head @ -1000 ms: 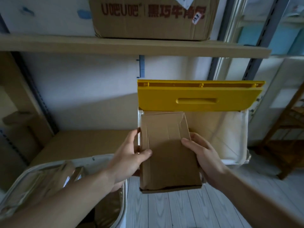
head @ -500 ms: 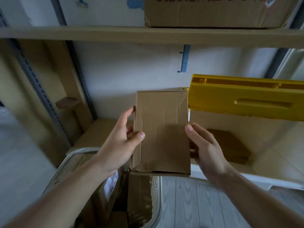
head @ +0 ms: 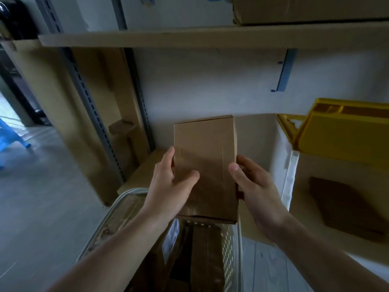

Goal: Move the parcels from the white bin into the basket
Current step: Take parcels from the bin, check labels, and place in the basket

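Shelving: a wooden shelf runs across the top, a big cardboard box sitting on it at the upper right.
White bin: the bin sits at the right, its yellow lid tipped up at the back, and there's one brown parcel lying flat inside.
Basket: down low in the middle, the pale perforated basket already has parcels standing in it, one showing a white label.
Held parcel: here it is, a plain brown cardboard parcel, up in the air, its near end right over the basket's far rim, left of the bin.
Left hand: the left hand grips the parcel's left edge, thumb across the top face, fingers curled behind.
Right hand: the right hand clasps the right edge, thumb on top, fingers wrapped round the side.
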